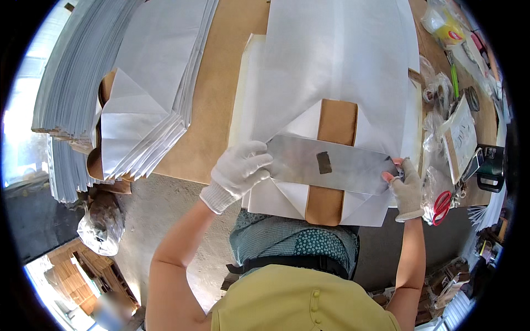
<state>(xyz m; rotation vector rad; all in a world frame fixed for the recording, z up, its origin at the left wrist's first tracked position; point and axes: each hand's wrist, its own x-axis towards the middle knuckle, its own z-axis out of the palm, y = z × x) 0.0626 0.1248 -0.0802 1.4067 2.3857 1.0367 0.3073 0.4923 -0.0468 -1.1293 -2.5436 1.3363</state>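
- A flat grey metal plate [331, 164], long and narrow with a small dark patch near its middle, lies across the folded bottom end of a white paper bag [337, 71] on the brown worktop [212, 83], close to the edge nearest the person.
- Under the plate a brown card strip [338, 122] runs lengthwise down the bag's base, with white paper flaps folded in triangles on either side.
- The left hand [238, 170], in a white knit glove, is curled over the plate's left end, fingers on top and closed on it.
- The right hand [406, 185], also gloved, pinches the plate's right end between thumb and fingers.
- To do this fold well, I judge the plate should sit square across the brown strip, both hands pressing evenly so that the crease comes out straight and the flaps stay aligned.
- To the left lies a thick stack of flat white paper bags [149, 88], fanned at its edges.
- At the right edge of the worktop are red-handled scissors [441, 205], clear plastic bags and other small items, too cluttered to tell apart.
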